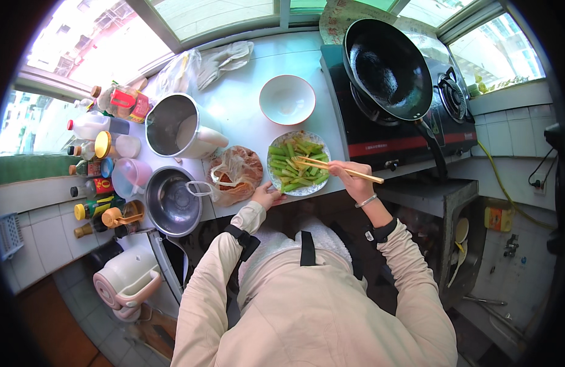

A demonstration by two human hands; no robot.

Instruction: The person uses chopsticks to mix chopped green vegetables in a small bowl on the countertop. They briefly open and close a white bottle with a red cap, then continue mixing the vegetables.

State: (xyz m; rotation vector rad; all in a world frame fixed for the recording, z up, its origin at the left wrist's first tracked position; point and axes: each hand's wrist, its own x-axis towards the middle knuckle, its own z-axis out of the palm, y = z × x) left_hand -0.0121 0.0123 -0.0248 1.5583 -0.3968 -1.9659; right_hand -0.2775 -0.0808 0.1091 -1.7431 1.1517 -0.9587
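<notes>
A patterned plate [327, 182] of cut green vegetable stalks [289, 169] rests at the counter's front edge. My right hand [353, 182] holds a pair of wooden chopsticks [362, 175], whose tips are among the stalks. At the plate's lower left rim is my left hand [267, 196], its fingers touching or very near the rim. Just left of it lies a clear plastic bag [236, 176] with reddish-brown contents. Behind the plate stands a white bowl [287, 100] with a reddish rim, with no food visible inside.
A black wok [388, 69] sits tilted on the gas stove [369, 149] at the right. Left of the bag are a metal basin [172, 199] and a large metal pot [183, 130]. Bottles and jars [103, 144] crowd the far left. White gloves [225, 62] lie near the window.
</notes>
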